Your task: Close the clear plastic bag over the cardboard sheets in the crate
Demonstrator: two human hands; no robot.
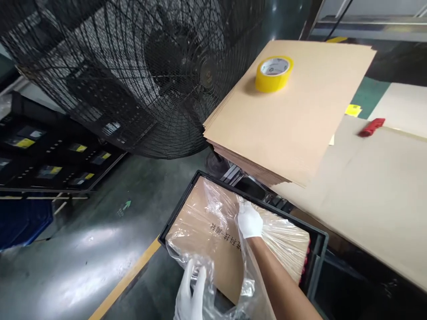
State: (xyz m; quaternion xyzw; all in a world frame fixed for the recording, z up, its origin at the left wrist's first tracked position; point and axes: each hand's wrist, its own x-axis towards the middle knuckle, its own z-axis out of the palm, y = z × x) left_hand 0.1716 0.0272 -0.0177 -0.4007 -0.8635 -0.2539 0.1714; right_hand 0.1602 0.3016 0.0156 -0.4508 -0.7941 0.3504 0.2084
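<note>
In the dark crate point(320, 249) at about six o'clock below me sits a brown cardboard box point(207, 240) with printed characters on its top, loosely wrapped in a clear plastic bag point(283, 240). My right hand point(249, 221), in a white glove, is closed on a pinch of the film at the far edge of the box, toward twelve o'clock from my wrist. My left hand point(191, 293), also gloved, is at the near edge around seven o'clock, fingers spread rather than clenched and lying against the bunched plastic; I cannot tell whether it has a real hold or only presses on it.

The step in hand looks to me like working the bag over or off the box. To do it well I judge I should keep the film taut between both hands, pull evenly along the box's length so it does not snag on a corner, and keep the box flat inside the crate.

At one o'clock a stack of cardboard sheets point(293, 111) carries a roll of yellow tape point(274, 73) lying flat, well apart from my hands. At two o'clock a red tool point(371, 127) lies on another board. A large black fan point(140, 71) fills ten to eleven o'clock.
</note>
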